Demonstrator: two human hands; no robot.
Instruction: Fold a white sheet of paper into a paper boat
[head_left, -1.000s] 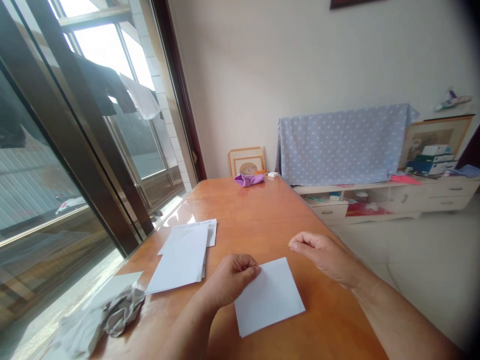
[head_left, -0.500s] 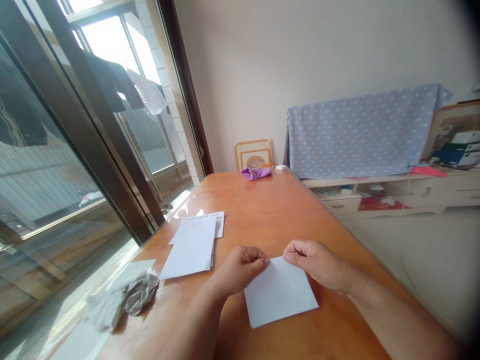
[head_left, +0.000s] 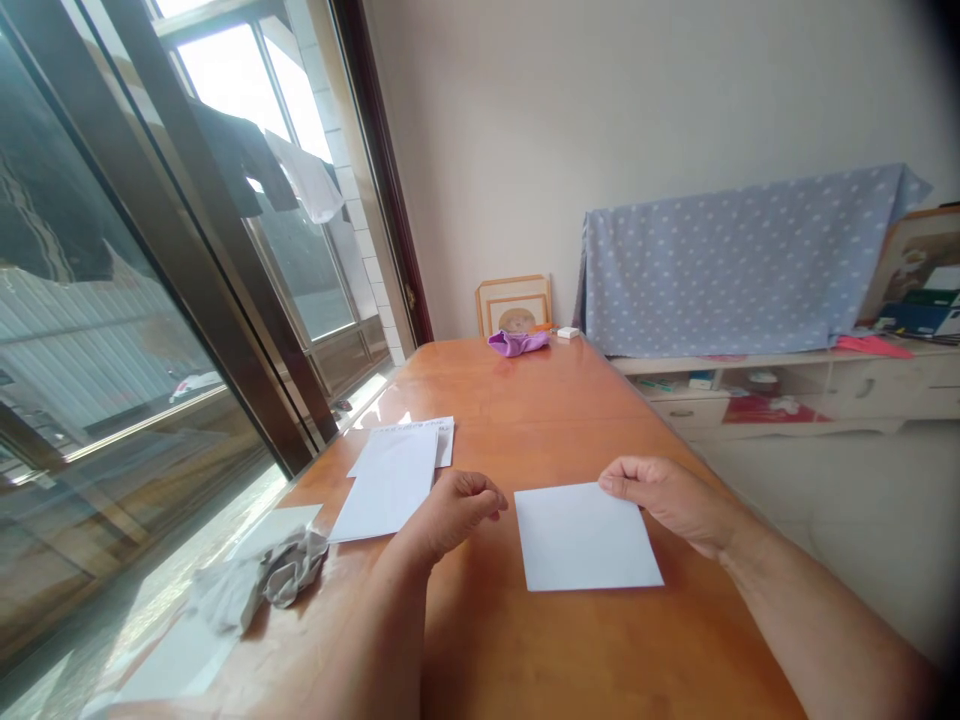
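white paper sheet [head_left: 577, 540] lies beneath the right hand [head_left: 667, 500]

The bottom of the view cuts off both arms [head_left: 360, 630] and the near end of the bench [head_left: 600, 650]. The right side cuts off a framed picture [head_left: 911, 255] and some boxes [head_left: 921, 315]. The left hand [head_left: 450, 517] hides one corner of a white paper pile [head_left: 386, 485]. The words on the sheet [head_left: 442, 443] under that pile are too tiny to read. The little white thing [head_left: 568, 332] by the purple cloth [head_left: 517, 343] is too small to tell, and so are the things in the low shelf [head_left: 772, 408].
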